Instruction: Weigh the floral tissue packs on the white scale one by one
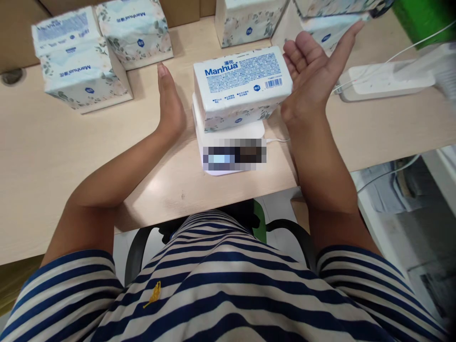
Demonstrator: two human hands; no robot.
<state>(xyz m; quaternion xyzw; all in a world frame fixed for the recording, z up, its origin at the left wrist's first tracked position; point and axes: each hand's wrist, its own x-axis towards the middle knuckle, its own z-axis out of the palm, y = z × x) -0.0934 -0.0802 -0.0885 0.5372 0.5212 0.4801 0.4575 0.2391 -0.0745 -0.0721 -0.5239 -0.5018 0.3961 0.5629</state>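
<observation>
A white pack of tissues printed with "Manhua" lies on a small white scale, whose display is blurred out. To the left of the pack, my left hand stands on edge, fingers stretched away from me, apart from the pack and holding nothing. On the other side, my right hand is turned palm up with the thumb spread wide. It is close beside the pack's right end, and I cannot tell whether it touches. A thin white cable runs from the scale's right side.
More tissue packs stand at the back left, and others at the back right. A white power strip with cables lies on the right of the wooden table. A green object is at the far right corner.
</observation>
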